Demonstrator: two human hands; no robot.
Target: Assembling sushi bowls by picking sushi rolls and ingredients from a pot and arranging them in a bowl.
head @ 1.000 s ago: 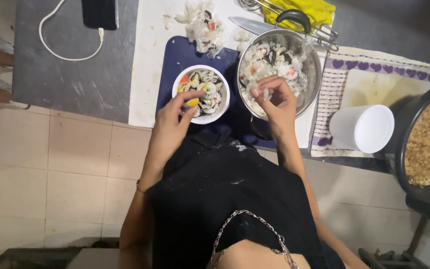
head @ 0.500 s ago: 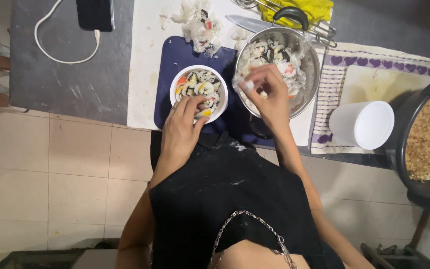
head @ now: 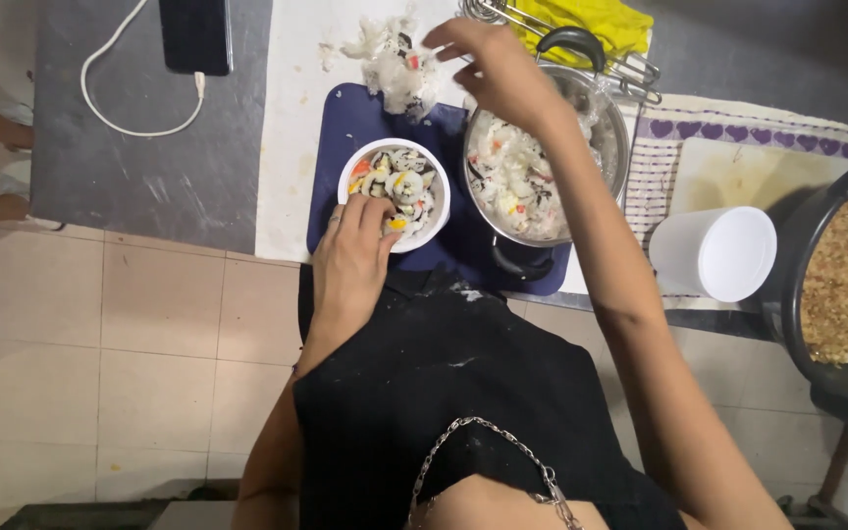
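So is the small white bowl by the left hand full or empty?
Full: the small white bowl is heaped to its rim with mixed food pieces, and the left hand touches its near edge.

I see my own body from above. I wear a black sleeveless top (head: 444, 393) with some small white specks on the front. A silver chain (head: 488, 442) with thick links hangs at the chest. Both arms are bare, without sleeves. The left hand (head: 350, 265) and the right hand (head: 498, 69) wear no gloves.
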